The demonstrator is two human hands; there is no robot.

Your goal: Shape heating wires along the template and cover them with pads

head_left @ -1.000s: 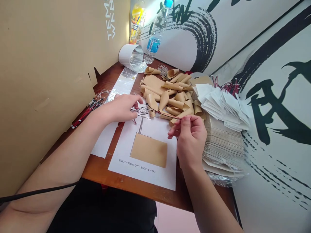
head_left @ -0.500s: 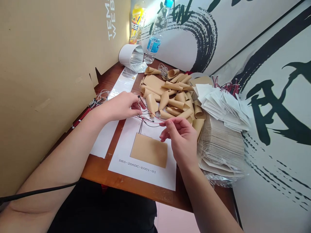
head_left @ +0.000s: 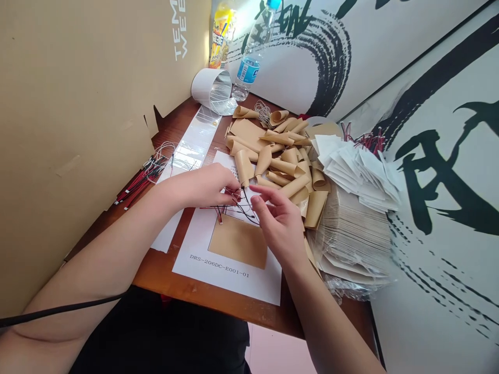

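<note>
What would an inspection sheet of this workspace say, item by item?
Surface: brown table, bearing a printed sheet with a brown rectangle.
Things in hand: thin wires over the sheet.
Clutter: rolled brown papers in a pile; white papers on a stack; two bottles and a white roll at the back.
Hands: left hand holds wires; right hand is beside them, its grip unclear.
Cables: black cord by the left forearm; wire bundle at the left.
Surroundings: cardboard left, lettered wall right.
</note>
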